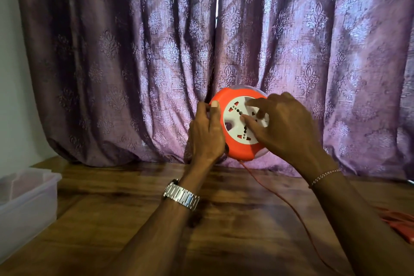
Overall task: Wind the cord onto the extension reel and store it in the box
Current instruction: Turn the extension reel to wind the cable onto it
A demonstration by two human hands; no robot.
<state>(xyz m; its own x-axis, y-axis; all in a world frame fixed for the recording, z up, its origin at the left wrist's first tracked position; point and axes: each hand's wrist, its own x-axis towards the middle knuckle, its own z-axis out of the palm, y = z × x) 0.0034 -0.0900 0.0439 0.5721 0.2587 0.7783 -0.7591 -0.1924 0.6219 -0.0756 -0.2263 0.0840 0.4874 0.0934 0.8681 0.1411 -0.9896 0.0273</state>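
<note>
Left hand (pixel 207 132) grips the rim of the one orange extension reel (pixel 240 123), held up above the bench (pixel 139 219); right hand (pixel 284 127) presses fingertips on its white socket face. One orange cord (pixel 289 203) trails down right. One clear plastic box (pixel 26 204) sits far left, contents unclear.

Single head view, looking forward-down across table (pixel 224 219) toward curtain (pixel 134 51), close.

You are holding a smooth plastic reel (pixel 235 141), orange with a matt white face. The table (pixel 134 219) at 6 o'clock is glossy wood. At 9 o'clock sits a translucent plastic box (pixel 26 204). The curtain (pixel 134 51) is embossed cloth; your watch (pixel 182 195) looks like polished metal.
</note>
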